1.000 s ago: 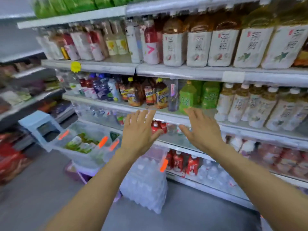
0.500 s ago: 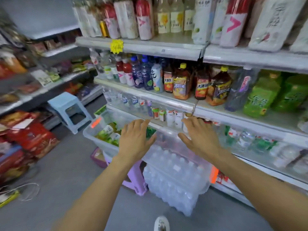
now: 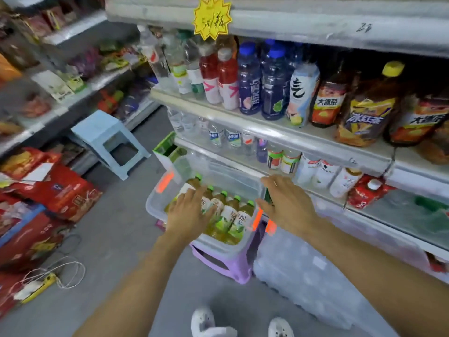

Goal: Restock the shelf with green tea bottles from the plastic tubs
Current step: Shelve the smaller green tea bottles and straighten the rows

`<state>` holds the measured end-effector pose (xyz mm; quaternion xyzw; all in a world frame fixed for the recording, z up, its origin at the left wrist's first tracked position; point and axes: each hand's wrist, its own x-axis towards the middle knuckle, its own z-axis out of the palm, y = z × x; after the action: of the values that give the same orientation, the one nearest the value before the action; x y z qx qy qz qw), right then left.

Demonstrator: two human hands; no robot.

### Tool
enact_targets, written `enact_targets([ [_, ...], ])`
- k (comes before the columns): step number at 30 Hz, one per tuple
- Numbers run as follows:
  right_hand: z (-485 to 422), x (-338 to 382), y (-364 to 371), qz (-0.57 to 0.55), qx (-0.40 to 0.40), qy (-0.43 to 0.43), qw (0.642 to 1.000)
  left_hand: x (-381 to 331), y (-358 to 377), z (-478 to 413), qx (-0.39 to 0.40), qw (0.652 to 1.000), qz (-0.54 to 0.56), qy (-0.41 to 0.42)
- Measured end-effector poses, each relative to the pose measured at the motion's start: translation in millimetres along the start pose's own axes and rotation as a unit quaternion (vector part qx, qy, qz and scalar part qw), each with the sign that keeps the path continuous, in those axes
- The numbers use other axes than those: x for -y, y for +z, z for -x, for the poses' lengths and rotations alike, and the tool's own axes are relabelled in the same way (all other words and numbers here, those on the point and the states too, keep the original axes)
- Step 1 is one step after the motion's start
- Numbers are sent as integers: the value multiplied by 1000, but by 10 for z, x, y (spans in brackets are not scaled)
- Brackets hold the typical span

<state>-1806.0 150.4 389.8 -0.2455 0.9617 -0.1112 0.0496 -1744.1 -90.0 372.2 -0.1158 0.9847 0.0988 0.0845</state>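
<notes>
A clear plastic tub (image 3: 155,203) with orange handle clips sits on a purple stool (image 3: 226,263) in front of the drinks shelf (image 3: 279,137). Several green tea bottles (image 3: 230,215) with green caps lie inside it. My left hand (image 3: 189,212) reaches into the tub with straight fingers spread over the bottles, touching or just above them. My right hand (image 3: 286,203) hovers flat over the tub's right rim, fingers straight, holding nothing.
A wrapped pack of water bottles (image 3: 308,280) stands on the floor right of the stool. A light blue stool (image 3: 109,139) stands further back. Red cartons (image 3: 48,195) and a cable (image 3: 65,273) lie at the left. My white shoes (image 3: 211,322) show below.
My view has dropped from the upper shelves down to the tub. Both hands have lowered from shelf height to the tub, the left one now over the bottles.
</notes>
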Motion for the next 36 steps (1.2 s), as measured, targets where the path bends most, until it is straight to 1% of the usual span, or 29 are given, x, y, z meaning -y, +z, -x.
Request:
enact_targets([
  [4,-451,200,395,-38,32,60,997,499,260,-555,59,998,8,-4],
  [8,-789,415,961,-96,76,145,982,890,514,-1114,115,993,11,10],
  [10,-907,554,1245,-135,94,197,967,1089,641,-1372,146,989,15,15],
  [13,-1052,750,1655,-178,126,281,935,1371,862,-1702,182,983,12,20],
  [15,-1137,819,1947,-206,154,348,902,1535,1010,-1878,198,980,11,13],
  [17,-1202,835,2208,-233,186,414,860,1649,1150,-2000,210,978,5,10],
  [19,-1253,829,2435,-263,196,469,820,1717,1290,-2098,220,976,-5,10],
  [23,-1328,812,2800,-311,166,573,740,1807,1531,-2234,210,977,-22,15],
  [26,-1362,803,3068,-335,142,618,697,1884,1659,-2306,194,980,-18,30],
  [28,-1373,803,3220,-340,129,643,674,1925,1731,-2334,203,978,-12,37],
  [30,-1383,792,3326,-338,116,654,667,1952,1789,-2337,217,975,-11,44],
  [34,-1407,749,3362,-317,148,644,680,2016,1842,-2352,227,972,-10,53],
  [36,-1399,761,3334,-311,152,642,684,2042,1835,-2390,241,969,-1,55],
])
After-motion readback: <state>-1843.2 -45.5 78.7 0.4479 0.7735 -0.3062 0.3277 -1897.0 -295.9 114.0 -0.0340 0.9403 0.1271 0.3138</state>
